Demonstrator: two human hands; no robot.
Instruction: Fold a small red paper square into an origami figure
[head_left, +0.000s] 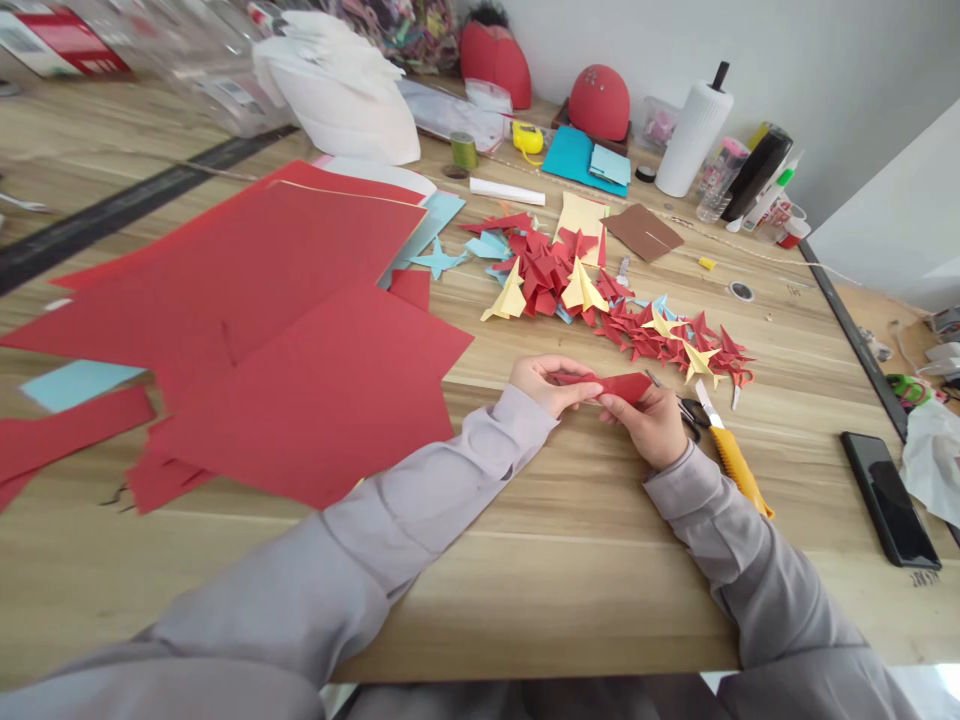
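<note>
Above a wood-grain counter [570, 600], back from its near edge, left hand [551, 386] and right hand [651, 425] pinched folded red paper [628, 386] between their fingers; by the far edge, a clear container [660, 122] held something pink.

Pinching, close together in front.
Reaching forward with left arm [405, 510] and right arm [739, 545] in loose grey cloth sleeves [442, 480], angling both inward; bending the fingers [561, 366] of the bare left-hand grip [553, 385] and bare right-hand grip [651, 425], with thumb tips [613, 405] nearly meeting.
</note>
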